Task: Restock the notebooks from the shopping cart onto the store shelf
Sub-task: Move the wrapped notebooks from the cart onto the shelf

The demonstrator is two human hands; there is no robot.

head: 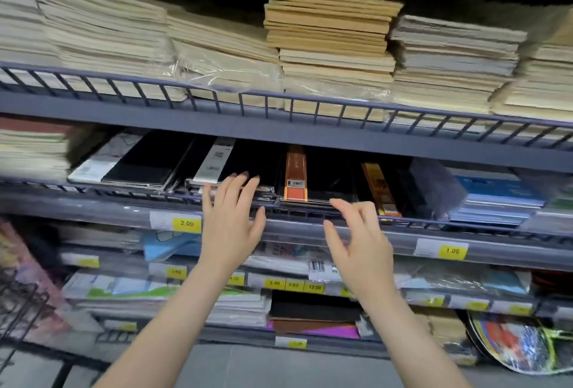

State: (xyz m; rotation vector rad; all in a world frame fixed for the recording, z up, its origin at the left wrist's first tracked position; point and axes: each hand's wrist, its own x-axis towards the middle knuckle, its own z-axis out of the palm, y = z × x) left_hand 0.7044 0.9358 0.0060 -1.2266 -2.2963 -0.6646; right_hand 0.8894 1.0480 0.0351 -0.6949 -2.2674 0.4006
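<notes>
Black notebooks lie flat on the middle shelf [310,136]: one with a white label band [245,167], one with an orange band [322,176]. My left hand [231,217] is raised in front of the white-banded notebook, fingers spread, fingertips at its front edge, holding nothing. My right hand [359,238] hovers just below the orange-banded notebook, fingers apart and slightly curled, empty. Only a bit of black wire at the lower left edge [18,304] may be the cart; I cannot tell.
Tall stacks of cream and tan exercise books [328,34] fill the top shelf behind a wire rail [266,99]. Blue-covered books [496,195] lie to the right on the middle shelf. Lower shelves hold wrapped stationery and yellow price tags [187,224].
</notes>
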